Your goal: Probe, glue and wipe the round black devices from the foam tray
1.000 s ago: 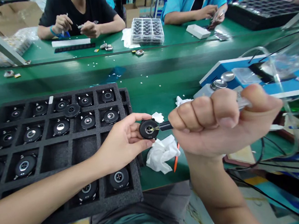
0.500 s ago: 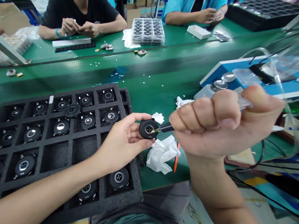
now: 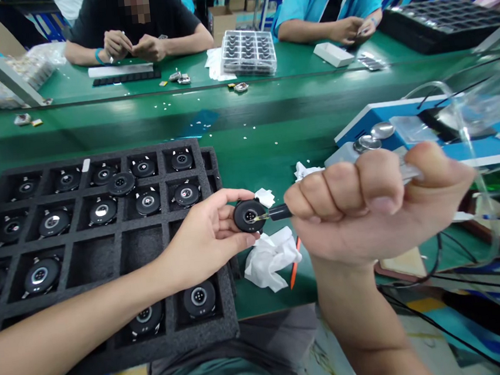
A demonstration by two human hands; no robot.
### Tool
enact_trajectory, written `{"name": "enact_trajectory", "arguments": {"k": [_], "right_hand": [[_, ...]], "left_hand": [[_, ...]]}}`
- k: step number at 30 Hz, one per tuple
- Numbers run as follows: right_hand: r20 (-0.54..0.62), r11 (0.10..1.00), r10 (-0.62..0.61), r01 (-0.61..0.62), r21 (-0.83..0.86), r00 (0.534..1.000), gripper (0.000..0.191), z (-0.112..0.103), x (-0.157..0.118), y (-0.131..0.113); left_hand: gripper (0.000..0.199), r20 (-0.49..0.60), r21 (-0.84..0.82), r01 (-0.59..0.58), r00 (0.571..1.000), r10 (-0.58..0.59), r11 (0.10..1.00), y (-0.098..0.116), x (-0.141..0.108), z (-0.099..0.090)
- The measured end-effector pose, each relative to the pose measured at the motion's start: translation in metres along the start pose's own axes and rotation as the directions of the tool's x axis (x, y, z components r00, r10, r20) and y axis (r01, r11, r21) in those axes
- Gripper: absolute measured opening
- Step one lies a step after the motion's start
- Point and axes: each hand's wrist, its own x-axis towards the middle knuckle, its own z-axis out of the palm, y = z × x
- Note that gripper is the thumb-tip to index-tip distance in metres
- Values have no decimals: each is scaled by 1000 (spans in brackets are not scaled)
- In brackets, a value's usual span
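Note:
My left hand (image 3: 212, 232) holds a round black watch case (image 3: 249, 215) by its edge, between the thumb and fingers. The contact side of the case faces up towards me. In my right hand (image 3: 367, 206), the fingers wrap round a dispensing syringe (image 3: 280, 211) with a black front end and a thin yellowish needle tip. That tip reaches the middle of the case; whether it touches cannot be made out. Most of the syringe is hidden in my fist, and a clear end shows by the thumb.
A black foam tray (image 3: 116, 271) with watch cases in many pockets lies at left. Crumpled tissue (image 3: 272, 259) and an orange stick (image 3: 295, 262) lie near the front edge. At right stand a blue-and-white box (image 3: 371, 118) and a clear tube (image 3: 464, 131). Two people work across the bench.
Almost nothing differs. Both hands keep the watch case and the syringe in the same position, and the view has shifted very slightly.

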Motion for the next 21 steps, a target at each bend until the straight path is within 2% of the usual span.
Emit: {"name": "enact_trajectory", "arguments": {"k": [8, 13, 17, 21], "right_hand": [[-33, 999, 32, -32, 14, 999, 56, 3, 0, -3], [-157, 990, 140, -143, -4, 978, 55, 7, -4, -11], [-100, 992, 129, -129, 3, 987, 59, 9, -3, -14], [-184, 987, 143, -153, -41, 973, 63, 10, -2, -15]], "left_hand": [[51, -1, -1, 5, 1000, -5, 1000, -1, 1, 0], [51, -3, -5, 15, 1000, -16, 1000, 1, 0, -1], [50, -3, -7, 15, 1000, -15, 1000, 1, -1, -1], [50, -5, -4, 12, 1000, -12, 1000, 0, -1, -1]]}}
